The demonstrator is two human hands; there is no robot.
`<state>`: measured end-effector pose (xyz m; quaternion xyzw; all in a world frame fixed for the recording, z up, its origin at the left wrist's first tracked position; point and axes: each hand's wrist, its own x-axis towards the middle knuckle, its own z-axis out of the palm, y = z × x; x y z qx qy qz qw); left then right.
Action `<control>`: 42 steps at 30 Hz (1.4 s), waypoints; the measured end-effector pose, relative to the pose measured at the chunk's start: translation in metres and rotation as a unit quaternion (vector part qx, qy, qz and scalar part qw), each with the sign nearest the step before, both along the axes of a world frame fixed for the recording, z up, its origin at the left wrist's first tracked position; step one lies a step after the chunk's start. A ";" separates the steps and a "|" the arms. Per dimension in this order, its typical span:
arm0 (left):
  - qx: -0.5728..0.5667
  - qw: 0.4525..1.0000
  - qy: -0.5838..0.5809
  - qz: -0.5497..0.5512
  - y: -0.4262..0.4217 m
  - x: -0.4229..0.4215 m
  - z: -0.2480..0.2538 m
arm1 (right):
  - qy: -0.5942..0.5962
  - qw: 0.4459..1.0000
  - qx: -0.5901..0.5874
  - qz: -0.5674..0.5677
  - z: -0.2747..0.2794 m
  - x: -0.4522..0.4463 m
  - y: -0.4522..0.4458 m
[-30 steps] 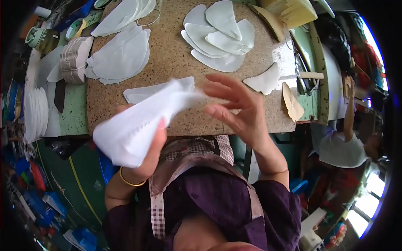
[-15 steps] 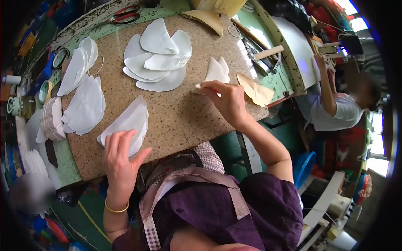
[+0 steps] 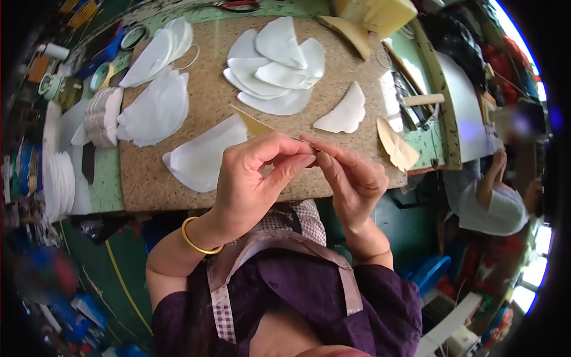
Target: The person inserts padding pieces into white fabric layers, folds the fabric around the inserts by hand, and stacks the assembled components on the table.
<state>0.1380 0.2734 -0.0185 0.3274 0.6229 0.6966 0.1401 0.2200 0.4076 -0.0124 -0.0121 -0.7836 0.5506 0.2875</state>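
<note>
Both hands meet above the front of the speckled board [image 3: 285, 189]. A thin tan piece [image 3: 254, 123], its pointed end showing behind my left hand [image 3: 259, 172], is pinched between thumb and fingers there. My right hand [image 3: 354, 181] pinches the same piece by its edge, close to the left fingertips; most of it is hidden. Just beyond my left hand lie white curved pieces [image 3: 205, 156], partly covered by it. Farther right on the board sits a small white piece with a scalloped edge [image 3: 345, 110].
White leaf-shaped pieces are fanned out [image 3: 279, 71] mid-board, with more stacks at left [image 3: 156, 110]. A tan scalloped piece [image 3: 395, 146] lies at the right edge, near a wooden-handled tool [image 3: 423, 100]. Red-handled scissors [image 3: 238, 6] are at the back. Another person [image 3: 491, 202] sits at right.
My right hand has lifted a small piece from beside the white scalloped one and brought it left. My left hand has left the white curved pieces and joined it. The view has shifted.
</note>
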 end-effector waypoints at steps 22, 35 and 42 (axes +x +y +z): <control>0.167 0.914 -0.371 -0.011 -0.099 -0.001 -0.014 | -0.238 0.818 -0.507 0.132 -0.028 -0.036 -0.046; 0.045 0.971 0.117 0.205 -0.112 0.011 -0.018 | 0.001 0.984 -0.016 0.179 0.005 -0.044 -0.064; 0.280 0.927 -0.245 -0.039 -0.113 -0.027 -0.001 | -0.256 0.834 -0.371 0.319 -0.016 -0.072 -0.042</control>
